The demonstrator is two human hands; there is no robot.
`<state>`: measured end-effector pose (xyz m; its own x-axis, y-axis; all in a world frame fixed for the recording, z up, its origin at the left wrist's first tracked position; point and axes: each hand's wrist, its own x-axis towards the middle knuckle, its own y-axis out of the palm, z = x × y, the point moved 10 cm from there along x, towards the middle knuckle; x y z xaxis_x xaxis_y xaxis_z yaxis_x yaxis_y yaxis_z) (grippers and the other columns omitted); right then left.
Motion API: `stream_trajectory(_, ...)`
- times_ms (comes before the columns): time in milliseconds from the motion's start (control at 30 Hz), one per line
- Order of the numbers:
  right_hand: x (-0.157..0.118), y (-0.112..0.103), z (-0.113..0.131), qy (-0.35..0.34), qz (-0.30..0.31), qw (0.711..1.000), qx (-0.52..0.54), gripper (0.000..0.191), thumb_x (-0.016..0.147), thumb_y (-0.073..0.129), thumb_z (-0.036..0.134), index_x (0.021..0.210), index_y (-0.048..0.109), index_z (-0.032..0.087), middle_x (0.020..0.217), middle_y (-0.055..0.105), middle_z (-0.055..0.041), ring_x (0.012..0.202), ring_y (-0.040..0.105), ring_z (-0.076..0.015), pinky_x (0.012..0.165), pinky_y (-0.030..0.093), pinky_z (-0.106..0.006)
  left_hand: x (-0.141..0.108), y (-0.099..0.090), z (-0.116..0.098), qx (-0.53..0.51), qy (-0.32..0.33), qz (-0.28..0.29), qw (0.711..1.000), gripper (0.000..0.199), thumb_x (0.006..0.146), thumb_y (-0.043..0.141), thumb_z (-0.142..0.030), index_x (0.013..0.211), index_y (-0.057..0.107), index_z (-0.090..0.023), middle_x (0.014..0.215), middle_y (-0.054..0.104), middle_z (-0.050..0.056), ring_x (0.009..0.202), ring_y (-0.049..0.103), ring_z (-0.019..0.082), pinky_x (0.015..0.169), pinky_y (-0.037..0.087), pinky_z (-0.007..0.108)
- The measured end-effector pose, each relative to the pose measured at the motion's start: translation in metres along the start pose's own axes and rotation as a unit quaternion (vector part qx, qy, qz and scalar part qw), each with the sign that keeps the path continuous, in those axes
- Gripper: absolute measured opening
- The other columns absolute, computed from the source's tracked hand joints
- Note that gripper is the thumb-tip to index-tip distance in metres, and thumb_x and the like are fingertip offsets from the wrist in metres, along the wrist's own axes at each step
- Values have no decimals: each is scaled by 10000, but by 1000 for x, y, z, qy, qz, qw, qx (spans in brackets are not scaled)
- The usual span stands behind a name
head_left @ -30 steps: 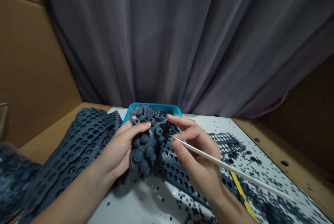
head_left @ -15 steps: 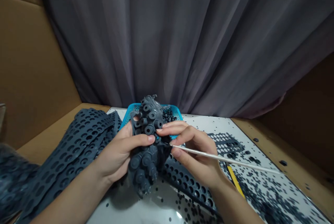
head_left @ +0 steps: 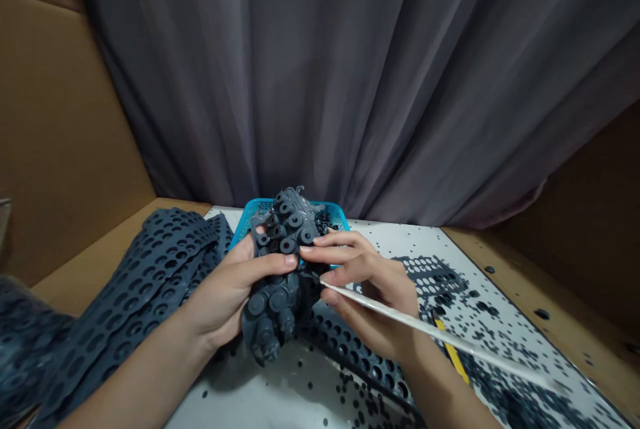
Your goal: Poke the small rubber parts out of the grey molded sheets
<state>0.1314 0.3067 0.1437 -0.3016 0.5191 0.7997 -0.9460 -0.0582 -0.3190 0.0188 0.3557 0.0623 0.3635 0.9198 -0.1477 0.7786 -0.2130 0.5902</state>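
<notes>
My left hand (head_left: pixel 227 289) is closed round a dark rubber clump (head_left: pixel 277 299), thumb laid flat across its front, fingers behind it and mostly hidden. Clump is held up, well off the surface, round nubs facing me, long side running roughly 12 to 6. My right hand (head_left: pixel 383 295) pinches a thin white stick (head_left: pixel 435 331) near its end between thumb and finger, grip narrow; the upper fingertips are up against the clump at its 3 o'clock. Stick slants away to 4 o'clock, far end blurred (near tip lost in shadow, can't tell if it's in the rubber).

Going outward from the clump: blue basket (head_left: pixel 239 227) behind it at 12 to 1, small dark pieces inside. Pile of holed sheets (head_left: pixel 125 289) at 9, blurry dark bundle (head_left: pixel 27 332) beyond. Holed strip (head_left: pixel 350 342) at 4, partly under my right arm. Torn lattice scrap (head_left: pixel 417 269) at 3. Yellow tool (head_left: pixel 453 354) at 4, small black bits (head_left: pixel 530 389) scattered past it over the white tabletop (head_left: pixel 240 395). Grey curtain (head_left: pixel 320 82) at 12, cardboard (head_left: pixel 60 135) at 10.
</notes>
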Motion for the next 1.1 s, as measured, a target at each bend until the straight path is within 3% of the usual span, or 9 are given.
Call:
stream_trajectory(267,3,-1,-2,14,-2,1000,6,128,800,654,110,856,607,215,1010,731,-48,977,648,-192,924,488,-421,-1,-1,1,6,-6,-5,1000,462,690,705,-50,1122,585,-162,980,717,87,830,700,233,679,574,265)
stream_trajectory(667,-1,-1,-6,17,-17,1000,20,128,820,639,129,882,602,234,1011,730,-39,974,654,-198,977,447,-468,-2,4,2,-8,-17,10,1000,546,685,711,-50,1200,565,-162,990,717,98,859,696,259,767,569,351)
stream_trajectory(867,-2,0,-12,52,-18,997,53,75,839,628,162,874,614,227,1026,722,-41,1021,638,-204,992,440,-460,0,3,-3,13,11,9,1000,444,694,726,-73,1110,602,-164,966,720,83,824,701,233,696,573,278)
stream_trajectory(1100,-5,2,-23,86,-35,993,78,21,867,611,207,856,603,223,1006,724,-48,1004,645,-200,973,458,-452,-3,-2,-9,40,39,-29,998,368,693,746,-103,1035,638,-186,884,731,46,746,706,194,633,563,214)
